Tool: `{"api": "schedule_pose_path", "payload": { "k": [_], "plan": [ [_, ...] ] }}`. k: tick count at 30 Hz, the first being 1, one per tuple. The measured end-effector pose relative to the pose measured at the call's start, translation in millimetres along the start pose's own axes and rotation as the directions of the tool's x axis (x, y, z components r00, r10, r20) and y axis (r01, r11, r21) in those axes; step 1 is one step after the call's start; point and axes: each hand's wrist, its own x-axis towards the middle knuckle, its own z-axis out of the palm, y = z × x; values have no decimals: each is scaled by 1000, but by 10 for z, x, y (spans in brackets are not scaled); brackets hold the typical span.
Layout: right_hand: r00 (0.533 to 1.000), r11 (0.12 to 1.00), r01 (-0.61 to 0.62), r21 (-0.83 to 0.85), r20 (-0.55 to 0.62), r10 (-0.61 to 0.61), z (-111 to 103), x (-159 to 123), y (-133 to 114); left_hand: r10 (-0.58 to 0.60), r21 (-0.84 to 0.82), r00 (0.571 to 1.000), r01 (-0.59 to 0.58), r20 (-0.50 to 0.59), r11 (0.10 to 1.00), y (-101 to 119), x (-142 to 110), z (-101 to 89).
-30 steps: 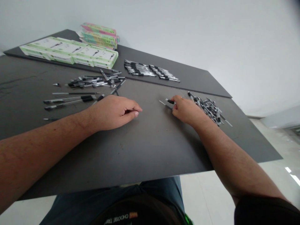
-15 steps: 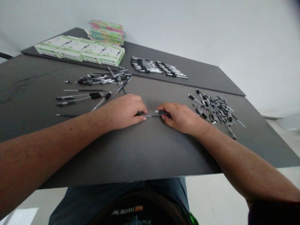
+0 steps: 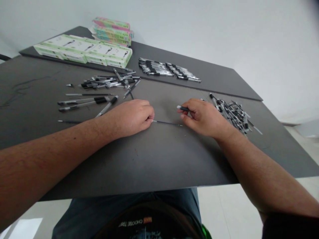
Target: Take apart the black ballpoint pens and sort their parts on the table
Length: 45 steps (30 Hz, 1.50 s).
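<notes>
My left hand (image 3: pixel 129 117) rests on the dark table (image 3: pixel 154 156) with its fingers pinched on the end of a thin pen refill (image 3: pixel 167 123) that lies flat and points right. My right hand (image 3: pixel 203 117) is closed around a short black pen part (image 3: pixel 182 108), held just above the table a little right of the refill's tip. A loose heap of pen parts (image 3: pixel 231 113) lies directly beyond my right hand. Left of my left hand lie a few pens (image 3: pixel 83 102) side by side.
A scattered bunch of pens (image 3: pixel 109 82) lies beyond my left hand. Two neat rows of finished pens (image 3: pixel 168 69) sit on the farther board. Green-and-white boxes (image 3: pixel 84 53) and a pink-green stack (image 3: pixel 112 30) stand at the back left. The table's front edge is near my lap.
My right hand went from the heap to meet my left hand at the table's middle, then drew back right with the black part. The refill stays in my left fingers.
</notes>
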Motion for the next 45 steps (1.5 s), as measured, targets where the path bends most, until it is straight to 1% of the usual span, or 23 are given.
{"api": "schedule_pose_path", "payload": {
  "k": [3,5,10,12,13,15,16,17,19,20,21,22,23,25,27,28,30,33,35,38,40,42,45],
  "plan": [
    [1000,1000,7,20,-17,-7,-70,-11,46,-10,5,1000,11,-16,1000,-41,6,-9],
    [1000,1000,8,22,-8,-8,-57,-9,42,-13,14,1000,13,-25,1000,-57,6,-38],
    [992,999,-7,-37,126,11,79,14,-26,-20,55,997,24,-72,998,-38,-13,-152],
    [988,998,-26,-50,153,33,111,27,-45,-19,53,996,24,-89,998,-7,-27,-201],
    [989,999,-36,-40,145,41,116,32,-50,-24,46,994,29,-108,999,14,-35,-225],
    [994,998,-55,18,93,53,108,43,-58,-70,5,976,72,-206,997,63,-54,-269],
    [996,995,-71,66,57,67,101,47,-67,-127,-43,951,119,-283,992,88,-63,-284],
    [995,988,-96,124,23,94,94,51,-80,-199,-118,912,167,-359,979,112,-69,-292],
    [983,953,-170,251,-20,180,92,56,-130,-361,-344,829,220,-428,913,149,-72,-280],
    [974,929,-207,307,-28,227,98,58,-165,-408,-464,822,204,-397,862,162,-68,-262],
    [964,906,-237,350,-30,264,109,59,-206,-418,-561,838,170,-349,810,173,-61,-240],
    [958,890,-252,381,-28,284,124,61,-249,-398,-620,867,140,-300,772,183,-51,-217],
    [959,881,-252,400,-23,284,140,63,-294,-348,-639,900,108,-263,761,196,-42,-198],
    [971,881,-215,422,-7,240,171,68,-376,-225,-589,946,46,-234,807,232,-31,-182],
    [984,884,-166,437,13,178,191,75,-438,-112,-504,967,-18,-228,864,279,-37,-197],
    [987,887,-150,437,21,157,195,77,-459,-81,-474,970,-38,-229,880,301,-47,-213],
    [990,901,-139,411,27,140,191,78,-477,-84,-456,964,-42,-252,889,330,-75,-248],
    [994,927,-106,361,-1,114,162,63,-437,-168,-467,941,12,-295,884,307,-117,-294],
    [997,932,-64,356,-25,78,136,45,-372,-189,-399,931,52,-312,915,242,-129,-313],
    [998,950,-39,309,-43,55,99,20,-252,-101,-152,954,59,-283,987,87,-123,-318],
    [996,968,-57,245,-56,73,81,11,-180,-41,-33,970,34,-240,999,-22,-119,-309],
    [990,977,-96,189,-80,113,67,6,-124,-25,8,972,28,-234,1000,-108,-122,-302],
    [982,982,-129,135,-122,146,50,1,-67,-45,24,965,53,-259,998,-170,-133,-303]
  ]
}}
